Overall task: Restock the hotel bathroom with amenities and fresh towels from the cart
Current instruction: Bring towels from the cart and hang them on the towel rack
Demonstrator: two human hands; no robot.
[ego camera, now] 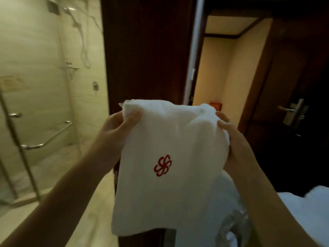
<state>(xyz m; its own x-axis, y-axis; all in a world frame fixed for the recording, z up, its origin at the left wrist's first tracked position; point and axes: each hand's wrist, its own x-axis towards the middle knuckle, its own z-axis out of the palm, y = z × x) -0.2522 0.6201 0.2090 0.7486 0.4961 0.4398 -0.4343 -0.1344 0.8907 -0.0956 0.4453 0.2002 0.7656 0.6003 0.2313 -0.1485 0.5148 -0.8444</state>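
Frame blurry, towel [165, 157] bottom hides what's below; left hand [117, 129] and right hand [231, 139] pinch its top corners.

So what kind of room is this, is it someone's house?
Most likely a hotel bathroom. There is a glass shower stall with a hand shower and a metal grab rail, and the left hand and right hand grip a white towel with a red logo.

No legible words or numbers. Only a red pinwheel emblem [162, 165] of interlaced S-like curls, embroidered on the white towel [178, 136]. Small red wall sign [215, 106], pale notice [10, 82] on the shower glass [44, 97]: too blurred to read.
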